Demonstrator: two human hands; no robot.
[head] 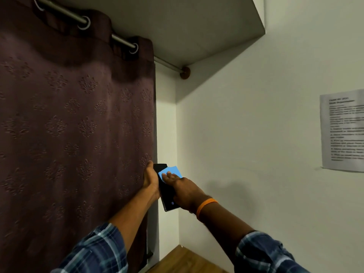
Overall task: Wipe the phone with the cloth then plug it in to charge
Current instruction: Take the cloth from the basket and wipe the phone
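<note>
Phone (pixel 167 196) was held in air beside curtain (pixel 78 115), long axis pointing away from body. Left grip (pixel 150 179) clasped its left edge. Right grip (pixel 181 188), fingers flat, pressed cloth (pixel 171 170) on far half; near half lay uncovered, toward wrist.

Phone (pixel 166 191): held between the two hands, in front of the corner where the curtain meets the wall.
Cloth (pixel 171 171): on the phone's upper end, under the right hand's fingers.
Left hand (pixel 150 179): gripping the phone's left edge, just in front of the curtain.
Right hand (pixel 184 189): right of the phone, fingers flat on the cloth.
Curtain (pixel 74 125): on the left, hanging from the rod (pixel 122 39) above (which runs right to the wall (pixel 246 134)).
Sheet of paper (pixel 342 131): on the wall, far right.
Wooden surface (pixel 183 261): below the arms.
</note>
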